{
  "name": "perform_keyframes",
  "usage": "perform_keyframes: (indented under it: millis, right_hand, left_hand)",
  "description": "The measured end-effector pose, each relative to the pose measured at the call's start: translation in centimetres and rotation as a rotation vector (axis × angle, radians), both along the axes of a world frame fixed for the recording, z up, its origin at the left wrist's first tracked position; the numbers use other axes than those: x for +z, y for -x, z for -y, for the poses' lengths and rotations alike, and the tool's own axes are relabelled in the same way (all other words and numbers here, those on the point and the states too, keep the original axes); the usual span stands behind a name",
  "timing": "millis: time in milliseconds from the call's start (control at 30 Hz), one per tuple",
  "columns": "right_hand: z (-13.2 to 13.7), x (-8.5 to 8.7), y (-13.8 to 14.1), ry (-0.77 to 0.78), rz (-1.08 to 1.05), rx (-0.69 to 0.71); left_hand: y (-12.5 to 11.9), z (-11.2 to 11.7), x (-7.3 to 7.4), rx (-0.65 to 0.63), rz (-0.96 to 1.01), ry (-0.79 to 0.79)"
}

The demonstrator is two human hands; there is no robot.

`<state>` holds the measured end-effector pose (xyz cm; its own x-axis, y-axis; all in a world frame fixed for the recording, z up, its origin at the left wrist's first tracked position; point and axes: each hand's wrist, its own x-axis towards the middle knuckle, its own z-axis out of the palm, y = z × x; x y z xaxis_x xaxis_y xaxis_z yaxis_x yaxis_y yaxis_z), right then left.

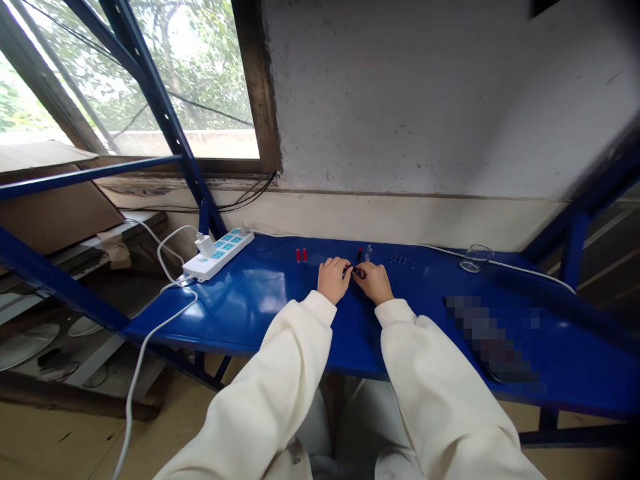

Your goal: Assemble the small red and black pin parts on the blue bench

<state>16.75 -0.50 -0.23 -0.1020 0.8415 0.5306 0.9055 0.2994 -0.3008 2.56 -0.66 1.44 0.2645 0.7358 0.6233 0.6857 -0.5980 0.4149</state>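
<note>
My left hand (334, 280) and my right hand (374, 281) meet over the blue table, their fingertips pinched close together. In the right fingers is a small black piece (359, 272). A dark bit also shows at my left fingertips, mostly covered by the fingers; I cannot tell whether it is part of the same thing. Just beyond the hands stand a small red-and-black piece (360, 254) and a clear plastic piece (369, 253). Two small red cylinders (301, 255) stand side by side, left of and beyond my left hand. Several tiny pieces (399, 259) lie to the right.
A white power strip (220, 255) with a plugged-in adapter lies at the table's left, its cable hanging over the edge. A clear round glass container (475, 259) is at the back right. A pixelated dark object (493, 340) lies at right. Blue metal posts frame the table (280, 313).
</note>
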Motion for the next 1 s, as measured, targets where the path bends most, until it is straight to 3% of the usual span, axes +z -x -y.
perform_keyframes:
  millis: [167,300,433,533,667,1000]
  right_hand:
    - [-0.1,-0.1,0.1,0.019,-0.012,0.003]
    - [-0.1,-0.1,0.2,0.023,-0.099,0.057]
    - [0.0,-0.1,0.2,0.019,-0.171,0.081]
    - [0.1,-0.2,0.1,0.029,-0.193,0.084]
    - [0.0,-0.4,0.1,0.031,-0.189,0.099]
    - [-0.1,-0.5,0.1,0.067,-0.194,0.104]
  left_hand:
    - [0.0,-0.5,1.8,-0.032,-0.13,-0.009]
    - [1.0,-2.6,4.7,-0.085,-0.172,-0.012]
    - [2.7,-5.3,8.0,-0.014,-0.244,-0.046]
    - [4.0,-7.0,9.6,0.016,-0.316,0.006]
    - [5.3,-8.4,9.5,0.042,-0.407,0.064]
    - [6.9,-9.2,6.5,0.047,-0.48,0.083]
